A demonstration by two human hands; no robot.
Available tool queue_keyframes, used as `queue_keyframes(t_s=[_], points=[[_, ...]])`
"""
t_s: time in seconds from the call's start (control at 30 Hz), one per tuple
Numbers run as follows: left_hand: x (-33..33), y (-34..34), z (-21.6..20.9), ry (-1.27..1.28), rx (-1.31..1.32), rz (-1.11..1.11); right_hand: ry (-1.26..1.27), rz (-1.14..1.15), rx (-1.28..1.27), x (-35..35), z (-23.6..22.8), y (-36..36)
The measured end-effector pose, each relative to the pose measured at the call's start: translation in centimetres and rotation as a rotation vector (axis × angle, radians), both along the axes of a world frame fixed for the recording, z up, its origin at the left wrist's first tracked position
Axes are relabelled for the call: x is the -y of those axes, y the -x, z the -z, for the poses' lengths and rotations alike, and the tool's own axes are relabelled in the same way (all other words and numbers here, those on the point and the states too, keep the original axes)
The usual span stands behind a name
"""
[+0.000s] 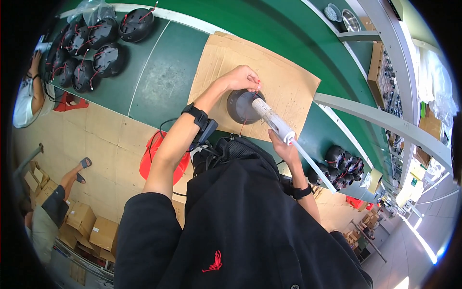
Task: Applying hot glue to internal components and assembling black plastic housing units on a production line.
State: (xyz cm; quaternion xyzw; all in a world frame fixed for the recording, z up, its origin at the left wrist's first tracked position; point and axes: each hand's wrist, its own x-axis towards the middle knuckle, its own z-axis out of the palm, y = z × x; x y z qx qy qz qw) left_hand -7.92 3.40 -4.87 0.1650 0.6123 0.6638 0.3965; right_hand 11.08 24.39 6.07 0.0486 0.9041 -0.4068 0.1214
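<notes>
A black, round, bowl-like shell [237,107] lies on a flattened cardboard sheet [284,77] in front of me. At its far right rim my left hand [242,78] is closed, fingertips pinching a thin red wire [258,86]. My right hand [285,148] is wrapped round the near end of a white caulking gun [275,122]. The gun slants down toward the shell, and its long pale rod [315,166] sticks out behind, over my right forearm. The gun's front end covers part of the shell's right side, so its tip is hidden.
Several similar black shells with red wires [108,60] stand at the table's left end, and more shells [344,166] at the right. A red stool [156,159] is below the table's front edge. A grey metal post [380,113] crosses at right. Other people sit at far left.
</notes>
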Motion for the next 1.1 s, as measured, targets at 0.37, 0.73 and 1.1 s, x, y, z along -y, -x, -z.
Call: queue_keyframes(t_s=[0.37,0.73,1.1], points=[[3.1,-4.4,-2.3,0.055,-0.225,-0.1,-0.018,0.044,0.075,-0.5,-0.2,-0.1],[3.7,-6.2,-3.1,0.105,-0.484,0.017,0.016,0.052,0.162,-0.6,-0.1,0.2],[3.8,-6.1,-3.2,0.11,-0.497,0.061,0.01,0.038,0.094,-0.4,-0.2,0.0]])
